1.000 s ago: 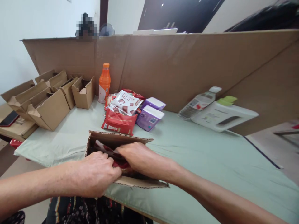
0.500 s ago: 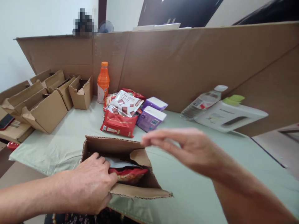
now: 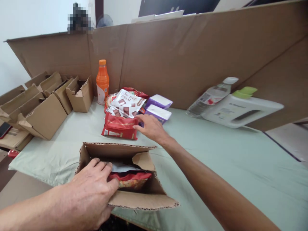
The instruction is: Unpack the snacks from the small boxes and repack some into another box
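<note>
An open cardboard box [image 3: 120,148] sits near me on the table, with a red packet [image 3: 141,175] and a silvery packet [image 3: 122,167] inside it. My left hand [image 3: 92,184] rests over the box's left near corner, fingers bent inside and gripping the cardboard. Farther out, my right hand [image 3: 150,126] is at the right end of another red packet [image 3: 119,126], thumb and fingers apart; whether it touches the packet I cannot tell. Behind that packet lie white "Super Meal" pouches [image 3: 128,103] and purple-and-white tissue packs [image 3: 158,112], partly hidden by my right hand.
Several cardboard boxes [image 3: 45,120] stand at the left. An orange drink bottle [image 3: 102,81] is upright behind the packets. A clear bottle [image 3: 209,99] and a white jug [image 3: 240,110] lean at the right against a tall cardboard wall [image 3: 192,57]. Pale green cloth [image 3: 216,150] covers the table.
My right hand has moved forward and left, from above the box's right side to the red packet. The left hand stays at the box. The view has shifted slightly.
</note>
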`<move>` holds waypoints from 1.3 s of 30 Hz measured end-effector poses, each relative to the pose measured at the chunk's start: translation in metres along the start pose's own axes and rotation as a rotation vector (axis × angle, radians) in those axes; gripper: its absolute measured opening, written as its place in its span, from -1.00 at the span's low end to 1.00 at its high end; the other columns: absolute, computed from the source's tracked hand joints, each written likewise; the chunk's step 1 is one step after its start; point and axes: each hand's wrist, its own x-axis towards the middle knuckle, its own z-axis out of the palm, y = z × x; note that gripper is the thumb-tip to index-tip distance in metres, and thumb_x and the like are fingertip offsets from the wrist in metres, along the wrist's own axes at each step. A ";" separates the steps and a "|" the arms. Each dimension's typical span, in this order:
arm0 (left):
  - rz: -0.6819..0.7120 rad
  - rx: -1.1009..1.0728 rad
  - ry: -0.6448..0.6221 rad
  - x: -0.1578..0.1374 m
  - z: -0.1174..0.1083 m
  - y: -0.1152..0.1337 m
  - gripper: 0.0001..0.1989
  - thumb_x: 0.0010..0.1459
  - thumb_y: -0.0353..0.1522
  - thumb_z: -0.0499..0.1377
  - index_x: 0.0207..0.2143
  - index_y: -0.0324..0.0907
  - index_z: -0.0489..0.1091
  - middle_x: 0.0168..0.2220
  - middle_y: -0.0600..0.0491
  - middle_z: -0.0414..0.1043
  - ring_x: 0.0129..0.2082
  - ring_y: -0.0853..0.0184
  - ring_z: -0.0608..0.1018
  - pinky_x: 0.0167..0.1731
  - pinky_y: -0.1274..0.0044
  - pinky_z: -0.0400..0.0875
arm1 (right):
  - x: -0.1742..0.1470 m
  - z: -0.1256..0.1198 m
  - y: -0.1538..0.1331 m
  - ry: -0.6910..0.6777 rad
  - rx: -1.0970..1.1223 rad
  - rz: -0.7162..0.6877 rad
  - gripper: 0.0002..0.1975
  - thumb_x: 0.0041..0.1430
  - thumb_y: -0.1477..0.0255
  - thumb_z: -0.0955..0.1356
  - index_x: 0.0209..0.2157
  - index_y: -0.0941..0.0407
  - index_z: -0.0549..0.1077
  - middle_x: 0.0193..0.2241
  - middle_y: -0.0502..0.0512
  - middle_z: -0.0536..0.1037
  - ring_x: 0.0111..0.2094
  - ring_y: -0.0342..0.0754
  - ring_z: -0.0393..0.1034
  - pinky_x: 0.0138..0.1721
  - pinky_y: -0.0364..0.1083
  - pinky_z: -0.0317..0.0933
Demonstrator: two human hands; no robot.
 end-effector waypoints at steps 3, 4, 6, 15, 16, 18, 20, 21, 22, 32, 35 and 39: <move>0.018 -0.035 0.066 0.000 0.002 -0.001 -0.68 0.23 -0.28 0.25 0.01 -0.18 0.45 0.05 -0.18 0.49 0.09 -0.01 0.52 0.20 0.11 0.33 | 0.008 -0.005 -0.006 -0.030 -0.130 -0.001 -0.51 0.19 0.25 0.40 0.13 0.09 0.49 0.16 0.29 0.50 0.15 0.29 0.34 0.10 0.17 0.20; 0.021 -0.044 0.081 0.000 0.002 -0.001 -0.71 0.23 -0.29 0.25 -0.01 -0.16 0.45 0.00 -0.14 0.50 0.04 0.02 0.53 0.18 0.14 0.34 | 0.012 -0.006 -0.008 -0.061 -0.176 0.008 -0.50 0.19 0.25 0.41 0.14 0.11 0.48 0.17 0.32 0.49 0.16 0.31 0.32 0.10 0.18 0.18; 0.022 -0.046 0.094 -0.001 0.003 -0.001 -0.74 0.23 -0.29 0.24 -0.05 -0.16 0.45 -0.06 -0.10 0.51 -0.01 0.07 0.53 0.14 0.19 0.35 | 0.017 -0.006 -0.013 -0.126 -0.236 0.032 -0.49 0.18 0.23 0.42 0.13 0.14 0.48 0.12 0.36 0.52 0.12 0.33 0.34 0.05 0.18 0.19; 0.014 0.011 0.023 0.001 0.001 0.001 -0.76 0.22 -0.26 0.25 -0.12 -0.20 0.49 -0.13 -0.12 0.51 -0.07 0.04 0.53 0.05 0.20 0.40 | 0.002 -0.026 -0.037 -0.322 -0.173 -0.020 -0.74 0.16 0.19 0.43 -0.20 0.04 0.58 -0.21 0.13 0.65 -0.16 0.14 0.49 -0.17 0.02 0.20; 0.013 0.015 0.022 0.001 0.001 0.002 -0.75 0.22 -0.25 0.25 -0.12 -0.21 0.49 -0.13 -0.13 0.51 -0.06 0.03 0.53 0.05 0.19 0.40 | 0.000 -0.030 -0.041 -0.344 -0.162 -0.032 -0.74 0.15 0.18 0.43 -0.21 0.04 0.57 -0.21 0.13 0.65 -0.17 0.13 0.49 -0.19 0.01 0.20; 0.012 0.025 0.037 0.000 0.003 0.002 -0.75 0.22 -0.25 0.26 -0.13 -0.22 0.50 -0.11 -0.15 0.51 -0.05 0.02 0.53 0.07 0.17 0.40 | -0.002 -0.035 -0.051 -0.395 -0.158 -0.042 -0.70 0.15 0.15 0.42 -0.17 0.04 0.55 -0.19 0.15 0.65 -0.18 0.13 0.50 -0.22 -0.01 0.21; 0.011 0.037 0.062 0.000 0.006 0.003 -0.74 0.19 -0.27 0.28 -0.13 -0.25 0.51 -0.07 -0.19 0.51 -0.01 -0.01 0.53 0.10 0.14 0.39 | -0.003 -0.033 -0.062 -0.437 -0.166 -0.041 -0.62 0.13 0.15 0.43 -0.08 0.07 0.54 -0.13 0.20 0.65 -0.15 0.16 0.52 -0.24 -0.03 0.22; 0.010 0.046 0.079 -0.001 0.008 0.003 -0.72 0.18 -0.27 0.29 -0.12 -0.26 0.51 -0.04 -0.22 0.51 0.02 -0.04 0.53 0.12 0.13 0.38 | -0.003 -0.031 -0.067 -0.449 -0.169 -0.040 -0.58 0.13 0.16 0.44 -0.03 0.08 0.53 -0.10 0.23 0.65 -0.12 0.18 0.52 -0.23 -0.03 0.23; 0.006 0.055 0.097 -0.001 0.010 0.004 -0.70 0.16 -0.28 0.30 -0.11 -0.28 0.51 -0.01 -0.25 0.50 0.05 -0.06 0.52 0.14 0.11 0.37 | -0.004 -0.028 -0.072 -0.450 -0.169 -0.040 -0.55 0.12 0.18 0.44 0.01 0.09 0.52 -0.07 0.25 0.64 -0.09 0.20 0.52 -0.22 -0.04 0.23; -0.022 0.107 0.125 -0.003 0.018 0.006 -0.59 0.14 -0.29 0.30 -0.01 -0.36 0.50 0.16 -0.39 0.44 0.17 -0.15 0.49 0.22 0.06 0.33 | -0.024 -0.028 -0.060 -0.315 -0.058 0.017 -0.71 0.22 0.25 0.35 -0.11 0.11 0.53 -0.17 0.19 0.67 -0.17 0.12 0.53 -0.27 -0.08 0.21; -0.033 0.116 0.126 -0.003 0.022 0.006 -0.56 0.11 -0.30 0.31 0.01 -0.37 0.49 0.22 -0.41 0.39 0.22 -0.16 0.46 0.27 0.05 0.28 | -0.031 -0.035 -0.045 -0.253 0.002 0.061 -0.70 0.24 0.21 0.30 -0.18 0.13 0.49 -0.24 0.13 0.64 -0.26 0.05 0.50 -0.28 -0.09 0.23; -0.042 0.096 0.156 -0.006 0.029 0.008 -0.50 0.10 -0.30 0.31 0.06 -0.37 0.46 0.33 -0.41 0.26 0.34 -0.18 0.33 0.36 0.03 0.14 | -0.039 -0.036 -0.030 -0.194 0.178 0.112 -0.70 0.15 0.15 0.33 -0.30 0.11 0.45 -0.36 0.08 0.60 -0.33 0.03 0.45 -0.32 -0.08 0.22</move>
